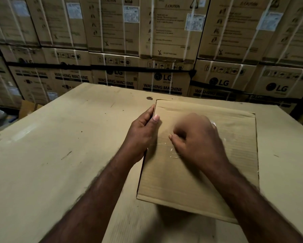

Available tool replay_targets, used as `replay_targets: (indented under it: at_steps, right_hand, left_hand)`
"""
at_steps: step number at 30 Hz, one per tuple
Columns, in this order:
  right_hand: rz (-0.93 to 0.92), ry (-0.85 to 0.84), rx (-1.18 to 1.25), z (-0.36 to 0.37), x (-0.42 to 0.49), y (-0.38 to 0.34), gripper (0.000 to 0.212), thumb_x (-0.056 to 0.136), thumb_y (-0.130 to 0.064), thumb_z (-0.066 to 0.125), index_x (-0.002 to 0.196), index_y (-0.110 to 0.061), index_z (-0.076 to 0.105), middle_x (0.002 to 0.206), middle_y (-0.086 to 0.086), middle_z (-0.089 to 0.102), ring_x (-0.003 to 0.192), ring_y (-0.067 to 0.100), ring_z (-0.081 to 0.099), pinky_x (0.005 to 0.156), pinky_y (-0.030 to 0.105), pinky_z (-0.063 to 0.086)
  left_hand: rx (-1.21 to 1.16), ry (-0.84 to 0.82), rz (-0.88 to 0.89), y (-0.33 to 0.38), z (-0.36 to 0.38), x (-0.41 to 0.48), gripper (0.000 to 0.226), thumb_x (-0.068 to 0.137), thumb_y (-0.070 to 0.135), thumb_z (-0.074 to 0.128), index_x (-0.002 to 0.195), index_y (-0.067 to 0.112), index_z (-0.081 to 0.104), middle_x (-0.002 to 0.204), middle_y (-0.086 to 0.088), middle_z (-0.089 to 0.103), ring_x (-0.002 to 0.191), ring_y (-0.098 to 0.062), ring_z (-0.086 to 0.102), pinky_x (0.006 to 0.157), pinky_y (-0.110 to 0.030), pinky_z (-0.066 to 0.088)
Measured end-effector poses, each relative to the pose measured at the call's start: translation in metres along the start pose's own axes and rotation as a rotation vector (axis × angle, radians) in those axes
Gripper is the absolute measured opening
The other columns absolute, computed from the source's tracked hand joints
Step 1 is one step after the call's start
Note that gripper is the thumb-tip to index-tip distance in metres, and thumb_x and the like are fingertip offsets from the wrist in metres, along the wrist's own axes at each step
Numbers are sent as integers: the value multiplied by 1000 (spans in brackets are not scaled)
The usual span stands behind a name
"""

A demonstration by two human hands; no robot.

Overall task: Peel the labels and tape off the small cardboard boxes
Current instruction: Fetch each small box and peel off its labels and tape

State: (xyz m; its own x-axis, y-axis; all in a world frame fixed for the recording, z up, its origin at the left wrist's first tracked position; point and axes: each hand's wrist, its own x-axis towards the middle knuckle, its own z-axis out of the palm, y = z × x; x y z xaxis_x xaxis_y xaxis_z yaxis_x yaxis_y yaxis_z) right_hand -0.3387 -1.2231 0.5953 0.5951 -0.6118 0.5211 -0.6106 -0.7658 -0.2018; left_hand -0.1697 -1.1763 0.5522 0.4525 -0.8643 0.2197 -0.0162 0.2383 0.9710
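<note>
Gripping the box (208, 176) edge, the left hand (143, 132) steadies it. The right hand (198, 137) pinches tape (164, 149); yanking may tear it.

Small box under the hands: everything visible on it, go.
The small cardboard box is plain brown corrugated card, low and roughly square, lying flat and slightly turned on the cardboard-covered work surface. Wrinkled, glossy clear tape lies on its top; no label shows. The left hand grips its left edge, thumb on top. The right hand, blurred, fingers curled, rests on top at the tape; whether it pinches the tape is unclear.
</note>
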Motion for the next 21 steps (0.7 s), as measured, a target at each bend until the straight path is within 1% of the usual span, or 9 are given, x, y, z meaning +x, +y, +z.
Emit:
replay_targets:
  at_steps: [3,7,9,12,13,16,21]
  right_hand:
    - [28,-10,-5,-1,7,-2,16,89,-44,63,96,-29,67,97,-11,54,98,11,46,88,38,45]
    - [46,5,-9,1,11,-3,13,91,-38,61,95,-28,68,94,-12,54,96,12,47,88,41,46]
    - [53,-18,2,0,12,-2,14,91,-41,61,95,-29,67,94,-13,52,98,11,47,89,40,45]
    - [75,-84,-6,-2,15,-4,20,88,-50,62,95,-31,64,97,-13,51,100,9,44,91,38,43]
    - [72,-88,-15,-2,15,-5,20,89,-49,62,96,-31,64,97,-13,50,100,9,44,91,39,43]
    - [60,-57,-33,0,17,-4,15,93,-40,60,99,-28,66,95,-13,50,100,11,47,91,41,46]
    - [38,35,-37,5,17,-2,9,90,-30,61,90,-24,67,89,-9,56,92,15,51,83,40,48]
  left_hand:
    - [8,4,3,-1,-1,4,54,97,34,57,149,25,46,146,7,55,138,-13,48,116,-48,39]
    - [13,5,22,-2,-1,8,59,94,36,59,149,22,45,148,5,53,139,-12,47,116,-47,38]
    - [19,-6,40,-4,-2,8,58,95,36,58,150,22,44,149,6,52,139,-10,46,117,-46,37]
    - [27,-6,59,-8,-2,9,55,98,35,56,150,22,44,149,8,52,139,-6,46,118,-44,37]
    - [23,-8,61,-9,-2,9,56,98,37,57,150,23,44,149,8,52,139,-7,46,117,-45,37]
    - [-2,-9,52,-11,-2,12,60,94,40,58,150,22,45,149,7,52,139,-11,46,116,-48,38]
    - [12,-5,57,-11,-2,14,62,93,42,58,150,23,44,151,7,50,140,-10,45,116,-47,38]
